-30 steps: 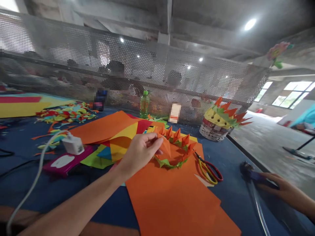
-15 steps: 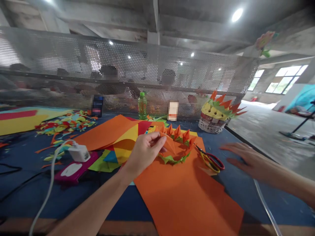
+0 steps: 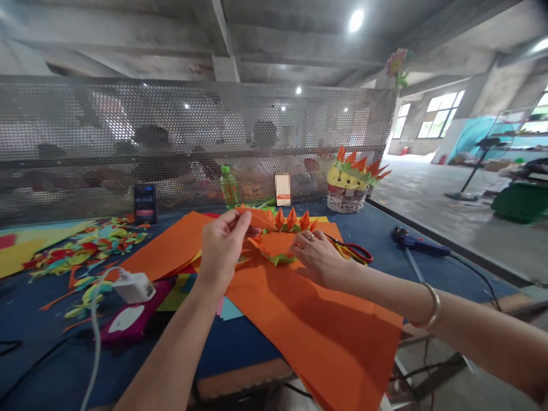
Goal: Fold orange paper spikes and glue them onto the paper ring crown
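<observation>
My left hand (image 3: 225, 240) is closed, thumb against fingers, on a folded orange paper petal (image 3: 259, 219). It holds this petal just above the left side of a ring of folded paper (image 3: 280, 258) with orange points and green edging. Over the ring's right side is my right hand (image 3: 321, 257), fingers bent and somewhat apart, tips at the orange paper; whether they grip it I cannot tell. Large orange sheets (image 3: 317, 325) lie under the ring. Scissors (image 3: 357, 252) with red and yellow handles lie behind my right hand, partly hidden.
A blue glue gun (image 3: 422, 245) with a clear stick and cord lies at right. A paper basket (image 3: 346, 194), green bottle (image 3: 229, 187) and white card (image 3: 282, 189) stand behind. At left are paper scraps (image 3: 89, 245), a white charger (image 3: 135, 287) and purple power strip (image 3: 137, 325).
My right hand has come from the table's right side to the paper ring, leaving the glue gun in sight. My left hand still holds the orange petal. The view has turned right.
</observation>
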{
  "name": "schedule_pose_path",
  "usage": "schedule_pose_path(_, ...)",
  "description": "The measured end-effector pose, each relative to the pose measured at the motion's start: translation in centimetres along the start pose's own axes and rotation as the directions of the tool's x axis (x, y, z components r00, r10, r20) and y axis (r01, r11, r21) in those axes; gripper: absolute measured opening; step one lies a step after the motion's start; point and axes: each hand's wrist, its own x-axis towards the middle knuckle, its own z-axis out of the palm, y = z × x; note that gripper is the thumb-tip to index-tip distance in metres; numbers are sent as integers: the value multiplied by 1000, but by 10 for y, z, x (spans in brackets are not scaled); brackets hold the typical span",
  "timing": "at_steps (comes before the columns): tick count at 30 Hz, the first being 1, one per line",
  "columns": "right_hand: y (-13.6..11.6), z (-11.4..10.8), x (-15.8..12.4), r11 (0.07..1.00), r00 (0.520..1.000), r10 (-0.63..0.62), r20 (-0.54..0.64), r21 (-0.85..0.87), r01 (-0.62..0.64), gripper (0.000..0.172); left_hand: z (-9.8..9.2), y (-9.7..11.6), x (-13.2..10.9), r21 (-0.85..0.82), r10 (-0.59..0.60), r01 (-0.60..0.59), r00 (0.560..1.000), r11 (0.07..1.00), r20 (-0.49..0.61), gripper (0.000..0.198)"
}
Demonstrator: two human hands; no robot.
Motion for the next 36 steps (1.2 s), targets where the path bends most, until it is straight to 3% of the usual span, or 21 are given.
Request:
schedule_pose_path(6,-17,16,15,998,995,38,-97,-55,-44,34,1,-2,-1,-8,23,-23,1000,1000,8,26)
schedule_pose_path(12,-19,28,22,996,992,85,-97,-21,-87,33,0,-7,-1,4,33,-33,998,999,46,25)
schedule_pose_path(18,-30,17,-14,993,991,99,-87,71,-93,13,-1,-5,-3,59,33,-38,996,998,80,24)
schedule_pose_path(25,-48,19,-60,981,987,104,-126,179,-81,19,9,-1,-15,233,15,-98,943,967,334,23)
schedule_pose_path(30,-40,41,-65,972,970,111,-215,229,-61,25,18,-6,-24,327,-37,-121,897,937,440,23)
schedule_pose_path(36,-32,57,-57,962,941,115,-317,270,-27,15,25,-8,-26,378,-63,-118,899,918,434,23)
